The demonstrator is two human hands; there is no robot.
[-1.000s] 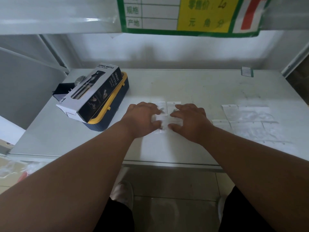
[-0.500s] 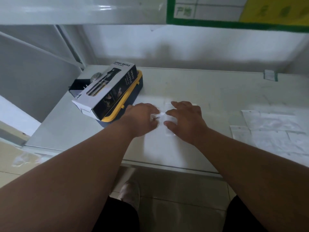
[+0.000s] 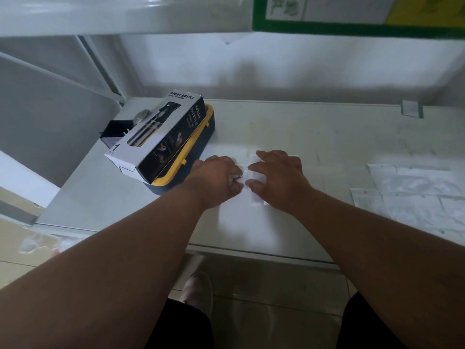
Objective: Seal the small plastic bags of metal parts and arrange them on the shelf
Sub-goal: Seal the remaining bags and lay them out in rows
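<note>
Bags first: one small plastic bag lies flat on the white shelf, pinned between both hands near the front edge; the left hand has its fingers curled down onto the bag's left end, where a glint of metal parts shows just at the fingertips, and it looks like a pinch, though the finger pads are hidden under the knuckles; the right hand lies spread over the bag's right side, fingers fairly straight and pressing down, thumb tip close to the left hand's.

Handling, by my reading: thin, clear film, floppy and slick, nearly weightless apart from the small lump of metal, which will slide to whichever end dips; so the hold belongs on the open strip, thumb and forefinger running along it, with the parts kept well away from the seal; grab the middle and it just crumples.

Outward now: more flat bags lie side by side on the shelf to the right, well apart from the hands; to the left a spray bottle box rests tilted on a navy case with a yellow rim, just beside the left hand; a price label hangs from the shelf above.
</note>
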